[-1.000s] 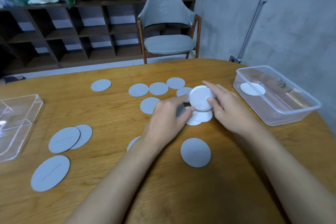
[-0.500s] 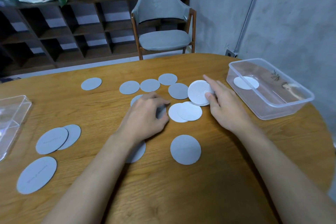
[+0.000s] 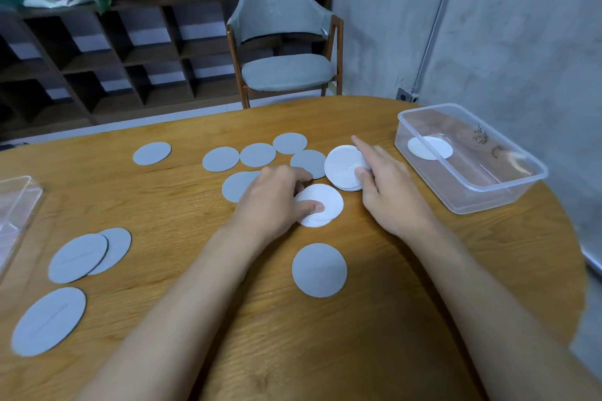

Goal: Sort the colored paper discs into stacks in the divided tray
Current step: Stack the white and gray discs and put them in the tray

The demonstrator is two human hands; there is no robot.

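Here, white discs (image 3: 329, 198) under left fingers (image 3: 311, 206); stack (image 3: 341, 165) between right fingers (image 3: 361, 172).

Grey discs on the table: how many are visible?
10 grey discs: one far left, five clustered far middle, one of them partly under the left hand, one near centre, three near left, two overlapping. Arms may hide more.

matt white paper discs (image 3: 329, 202) under the left hand's (image 3: 273, 202) thumb, a thin stack (image 3: 342, 166) of the same paper against the right hand's (image 3: 394, 198) fingers, matt grey discs (image 3: 319, 270) around; smooth grained wooden table (image 3: 325, 352); glossy clear plastic tub (image 3: 482, 195) beyond the right fingertips
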